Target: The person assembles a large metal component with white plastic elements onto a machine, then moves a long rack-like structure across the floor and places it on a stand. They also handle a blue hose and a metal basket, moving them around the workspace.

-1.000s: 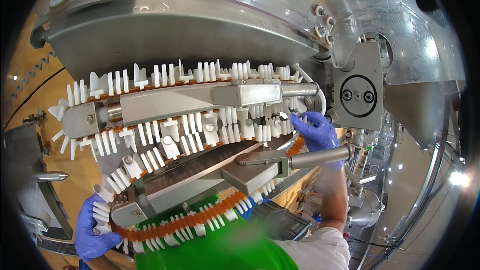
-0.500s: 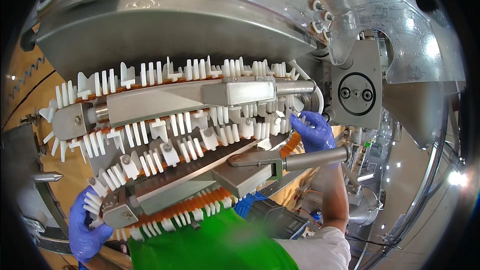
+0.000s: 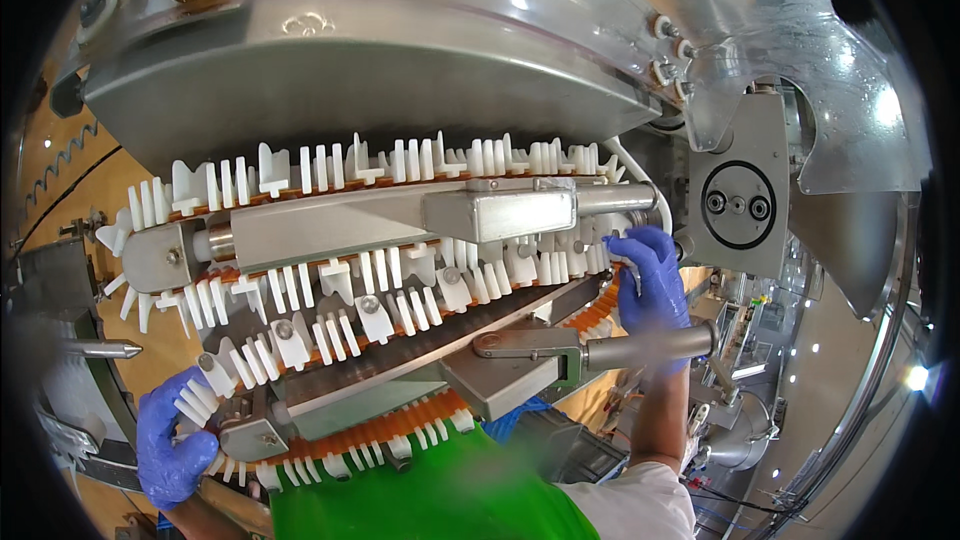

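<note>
Both my hands wear purple gloves and touch the lower conveyor belt (image 3: 440, 405), an orange-brown chain set with white plastic fingers and several small metal rollers. My left hand (image 3: 172, 445) curls round the belt's left end, thumb on the near side, white fingers standing between thumb and fingers. At the far right end my right hand (image 3: 652, 275) grips the belt's edge with bent fingers; the fingertips are partly hidden by white pieces. A metal frame (image 3: 365, 405) runs inside this belt. Just above lies a second, similar belt (image 3: 300, 175) round its own steel bar.
A steel housing (image 3: 370, 90) spans the space above the belts. A clear plastic guard (image 3: 750, 20) hangs at upper right, over a grey drive block (image 3: 738, 205). A metal rod (image 3: 655, 348) crosses my right wrist. A pointed pin (image 3: 115, 349) juts in at left. My green apron (image 3: 420, 490) touches the lower belt.
The whole view has shifted slightly. The lower belt's upper run sits a little further right along its frame. My right hand's fingers have bent further over the belt; my left hand stays at its end.
</note>
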`<state>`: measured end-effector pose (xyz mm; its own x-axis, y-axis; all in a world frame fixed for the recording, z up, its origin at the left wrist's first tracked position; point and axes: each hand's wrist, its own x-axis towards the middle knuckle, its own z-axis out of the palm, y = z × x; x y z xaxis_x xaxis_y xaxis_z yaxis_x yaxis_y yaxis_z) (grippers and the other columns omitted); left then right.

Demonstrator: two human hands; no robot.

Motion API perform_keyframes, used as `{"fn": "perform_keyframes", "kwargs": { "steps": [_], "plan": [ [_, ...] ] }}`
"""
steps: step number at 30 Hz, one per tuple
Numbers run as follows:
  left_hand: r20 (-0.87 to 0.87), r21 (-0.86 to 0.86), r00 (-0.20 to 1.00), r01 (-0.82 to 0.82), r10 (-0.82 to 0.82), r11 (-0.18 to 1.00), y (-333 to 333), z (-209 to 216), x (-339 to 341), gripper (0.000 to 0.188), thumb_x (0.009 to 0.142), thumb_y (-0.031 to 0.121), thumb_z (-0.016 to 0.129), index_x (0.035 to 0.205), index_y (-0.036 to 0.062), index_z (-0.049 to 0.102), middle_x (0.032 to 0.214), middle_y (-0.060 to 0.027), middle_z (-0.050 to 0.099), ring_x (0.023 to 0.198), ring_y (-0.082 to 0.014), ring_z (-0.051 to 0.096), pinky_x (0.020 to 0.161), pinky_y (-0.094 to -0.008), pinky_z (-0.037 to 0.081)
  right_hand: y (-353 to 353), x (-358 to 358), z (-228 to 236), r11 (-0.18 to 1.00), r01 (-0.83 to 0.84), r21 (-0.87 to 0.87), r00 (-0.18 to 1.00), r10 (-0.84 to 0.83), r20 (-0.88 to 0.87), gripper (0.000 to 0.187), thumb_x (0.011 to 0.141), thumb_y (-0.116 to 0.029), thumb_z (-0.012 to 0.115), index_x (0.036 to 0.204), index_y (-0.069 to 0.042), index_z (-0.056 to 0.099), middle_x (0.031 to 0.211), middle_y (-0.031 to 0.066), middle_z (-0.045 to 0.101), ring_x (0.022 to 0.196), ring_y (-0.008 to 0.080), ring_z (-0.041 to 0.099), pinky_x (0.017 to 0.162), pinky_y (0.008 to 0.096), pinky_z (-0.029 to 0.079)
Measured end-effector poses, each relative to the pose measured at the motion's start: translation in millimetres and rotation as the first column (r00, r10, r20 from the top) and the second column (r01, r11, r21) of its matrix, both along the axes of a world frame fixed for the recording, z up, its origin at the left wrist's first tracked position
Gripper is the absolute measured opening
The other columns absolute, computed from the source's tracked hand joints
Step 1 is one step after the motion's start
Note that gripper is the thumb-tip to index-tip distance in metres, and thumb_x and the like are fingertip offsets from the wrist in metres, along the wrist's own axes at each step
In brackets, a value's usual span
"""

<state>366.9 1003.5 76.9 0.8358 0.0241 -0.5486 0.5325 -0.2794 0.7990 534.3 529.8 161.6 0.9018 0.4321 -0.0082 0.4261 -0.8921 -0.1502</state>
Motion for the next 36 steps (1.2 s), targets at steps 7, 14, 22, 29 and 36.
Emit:
{"fn": "perform_keyframes", "kwargs": {
  "steps": [7,14,22,29,36],
  "plan": [
    [0.137,0.133,0.985,-0.128,0.110,0.983,-28,-13,2,0.067,0.066,0.011,0.063,0.129,-0.0021,0.044,0.127,-0.0140,0.048,0.113,-0.0226,0.048,0.100,-0.0351,0.035,-5,7,0,1.000,-0.003,-0.002,0.971,0.003,-0.241,0.057,0.069,0.015,0.054,0.114,-0.018,0.064,0.114,0.0157,0.054,0.097,0.0293,0.055,0.079,0.0336,0.047],
    [-0.042,-0.087,0.915,-0.404,0.402,0.911,-19,14,-18,0.061,0.064,0.020,0.066,0.118,-0.0020,0.048,0.110,-0.0063,0.052,0.100,-0.0159,0.052,0.092,-0.0312,0.041,-10,-5,8,0.998,0.009,-0.069,0.987,-0.020,-0.162,0.063,0.061,0.017,0.055,0.112,-0.019,0.066,0.103,0.0116,0.056,0.076,0.0206,0.053,0.070,0.0285,0.045],
    [-0.010,-0.263,0.969,-0.241,0.247,0.934,-36,29,14,0.052,0.062,0.009,0.052,0.113,-0.0045,0.051,0.109,-0.0095,0.052,0.101,-0.0163,0.050,0.093,-0.0297,0.038,-24,5,16,0.999,-0.005,-0.033,0.993,0.001,-0.121,0.064,0.060,0.016,0.054,0.114,-0.016,0.066,0.090,0.0094,0.053,0.069,0.0206,0.051,0.065,0.0275,0.043],
    [-0.030,-0.297,0.963,-0.265,0.269,0.917,-32,10,17,0.054,0.069,0.023,0.064,0.113,-0.0034,0.049,0.110,-0.0101,0.052,0.103,-0.0177,0.050,0.093,-0.0316,0.039,-32,4,-1,0.994,-0.077,-0.083,0.992,0.067,-0.109,0.073,0.058,0.015,0.055,0.122,-0.020,0.061,0.080,0.0088,0.047,0.070,0.0246,0.048,0.063,0.0327,0.042],
    [-0.045,-0.328,0.979,-0.204,0.200,0.922,-27,-3,-7,0.052,0.074,0.044,0.071,0.099,0.0017,0.052,0.106,-0.0091,0.051,0.098,-0.0172,0.048,0.088,-0.0311,0.037,-30,-2,-19,0.998,-0.052,0.026,0.995,0.054,-0.084,0.069,0.061,0.016,0.052,0.120,-0.019,0.062,0.086,0.0117,0.052,0.073,0.0261,0.052,0.067,0.0333,0.045]
  ]
}}
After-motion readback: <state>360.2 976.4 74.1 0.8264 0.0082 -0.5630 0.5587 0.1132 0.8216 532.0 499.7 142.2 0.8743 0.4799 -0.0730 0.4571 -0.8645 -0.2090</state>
